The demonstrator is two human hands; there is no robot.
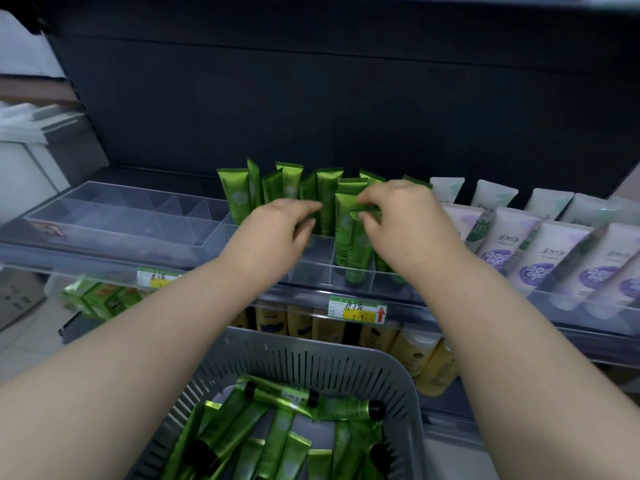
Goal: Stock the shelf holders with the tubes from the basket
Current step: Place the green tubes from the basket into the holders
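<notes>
Fingers [375, 221] of the right hand [408, 216] pinched on the top of a green tube [356, 251] in the middle holder [311, 271], left hand [277, 230] curled against its neighbours, grip unclear. About a dozen upright there already, front slots open. Likely under halfway, by the look of it: left holder [121, 216] bare, basket [311, 344] below heaped with more tubes [277, 427].

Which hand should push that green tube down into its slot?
Probably the right hand: it pinches the green tube by its top above the clear holder; the left hand curls beside neighbouring tubes.
</notes>
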